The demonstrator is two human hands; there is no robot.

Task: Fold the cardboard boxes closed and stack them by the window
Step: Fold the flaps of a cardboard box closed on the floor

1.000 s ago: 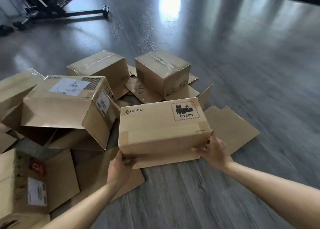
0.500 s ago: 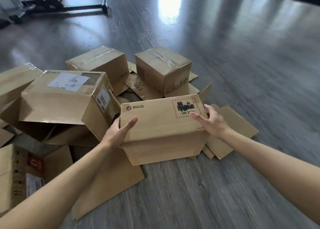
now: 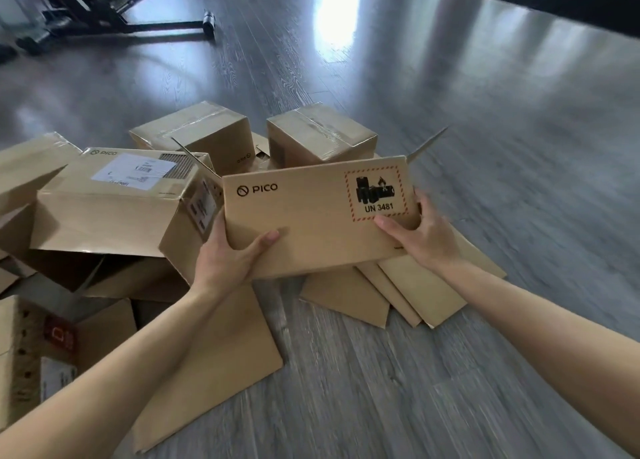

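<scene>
A brown PICO box (image 3: 311,216) with a red-bordered UN 3481 label is tipped up in front of me, its printed side facing me. Its loose flaps stick up at the back corners and hang down below onto the floor. My left hand (image 3: 232,254) grips its lower left corner, thumb across the printed face. At the right edge my right hand (image 3: 420,231) holds it, thumb under the label and fingers behind. Two closed, taped boxes (image 3: 194,136) (image 3: 322,136) stand just behind it.
A larger open PICO box (image 3: 117,195) with a white shipping label lies on its side to the left. More open boxes (image 3: 31,351) crowd the left edge. A flat cardboard sheet (image 3: 221,365) lies under my left arm. A black wheeled stand (image 3: 131,18) is at the far left.
The box has been tipped up from the floor so its printed side faces me. Both hands shifted from its bottom edge to its side corners, and its flaps now stick up behind.
</scene>
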